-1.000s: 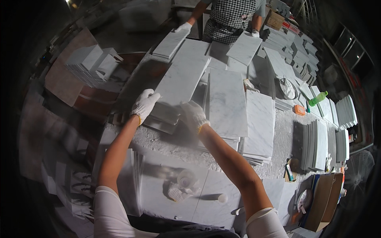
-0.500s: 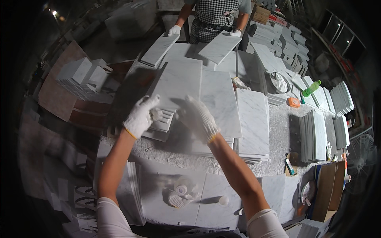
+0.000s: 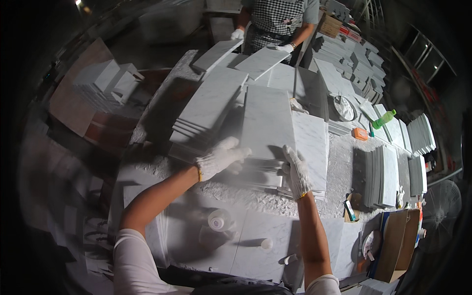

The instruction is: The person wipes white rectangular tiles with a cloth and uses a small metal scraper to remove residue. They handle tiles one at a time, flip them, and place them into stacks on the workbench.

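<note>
A white-gloved left hand [image 3: 222, 158] of mine is at the near left corner of a long white marble tile [image 3: 268, 118], its fingers closed on the edge, slightly blurred. My right hand [image 3: 298, 173], also gloved, grips the near right corner, thumb on the top face. The tile lies on or just over a stack of similar tiles [image 3: 268, 178]; any gap is hidden. Left of it is another stack of marble tiles [image 3: 211, 101], edges stepped. To the right lies a broader tile stack [image 3: 310, 142].
Across the table, a co-worker in a checked apron [image 3: 278, 19] holds two tiles [image 3: 216, 55]. A white bottle [image 3: 219, 220] stands near me. Rightward are an orange box [image 3: 361, 133], a green bottle [image 3: 385, 119], upright tiles [image 3: 382, 177] and a cardboard box [image 3: 400, 246].
My hands and the tile between them have moved right, from over the left stack to the middle stack. The co-worker's two tiles have shifted a little, and the view has tilted slightly.
</note>
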A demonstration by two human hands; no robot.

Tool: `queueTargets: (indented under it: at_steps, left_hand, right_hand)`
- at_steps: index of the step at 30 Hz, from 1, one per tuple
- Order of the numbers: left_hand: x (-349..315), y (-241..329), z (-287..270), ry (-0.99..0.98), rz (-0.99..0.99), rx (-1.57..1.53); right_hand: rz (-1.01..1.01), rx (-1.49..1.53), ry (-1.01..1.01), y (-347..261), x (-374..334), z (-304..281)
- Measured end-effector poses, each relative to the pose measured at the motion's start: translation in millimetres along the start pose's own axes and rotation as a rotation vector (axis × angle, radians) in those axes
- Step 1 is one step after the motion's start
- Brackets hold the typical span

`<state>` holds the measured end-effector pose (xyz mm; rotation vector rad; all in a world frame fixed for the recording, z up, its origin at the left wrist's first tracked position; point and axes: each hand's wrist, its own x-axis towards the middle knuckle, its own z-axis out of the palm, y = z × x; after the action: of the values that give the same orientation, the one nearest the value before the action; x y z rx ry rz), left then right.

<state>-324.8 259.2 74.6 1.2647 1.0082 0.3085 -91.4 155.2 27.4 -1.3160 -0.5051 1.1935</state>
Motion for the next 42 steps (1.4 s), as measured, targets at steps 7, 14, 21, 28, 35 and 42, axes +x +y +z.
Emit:
queueTargets:
  at_steps: [7, 14, 21, 28, 35, 42]
  left_hand:
    - [-55, 32, -7, -0.006, 0.043, 0.236]
    - [-221, 37, 16, -0.084, 0.515, 0.54]
    - [-274, -52, 110, -0.438, 0.206, 0.067]
    - [-284, -101, 207, -0.423, 0.074, 0.193]
    - [-288, -101, 243, -0.281, 0.09, 0.243]
    - [-314, -116, 300, -0.267, -0.021, 0.218]
  right_hand:
    - [-0.338, -1.116, 0.166, -55, -29, -55]
    - [-0.461, -1.113, -0.031, -13, -140, -153]
    - [-0.214, -1.686, 0.131, 116, -285, -266]
    - [-0.504, -1.676, 0.042, 166, -369, -254]
    - [-0.535, -1.64, -0.192, 129, -310, -262]
    - [-0.346, -1.659, 0.08, 83, -193, -286]
